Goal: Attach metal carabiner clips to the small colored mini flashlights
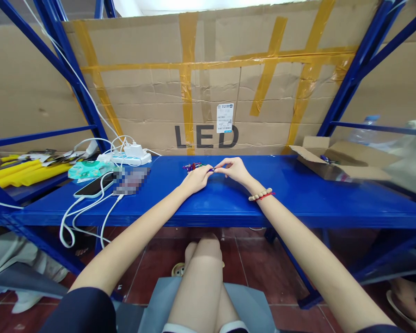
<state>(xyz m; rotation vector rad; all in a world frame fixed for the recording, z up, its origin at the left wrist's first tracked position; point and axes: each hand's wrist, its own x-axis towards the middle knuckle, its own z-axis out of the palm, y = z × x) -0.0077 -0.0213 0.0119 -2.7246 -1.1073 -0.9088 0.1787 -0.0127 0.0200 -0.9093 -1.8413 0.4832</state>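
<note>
My left hand [197, 179] rests low over the blue tabletop, fingers closed. A tiny dark purple piece [211, 169] shows at its fingertips, too small to name. From the right, my right hand [236, 169] meets it with thumb and forefinger pinched at the end of the same piece. Just behind my left hand lies a small cluster of shiny red, purple and green pieces [193, 166], partly hidden by the fingers.
A cardboard box [333, 171] with raised flaps stands at the right. Toward the left are a phone [94, 185], white cables, a power strip [133, 158] and a green packet [90, 169]. A large taped cardboard sheet [152, 106] and blue posts bound the back.
</note>
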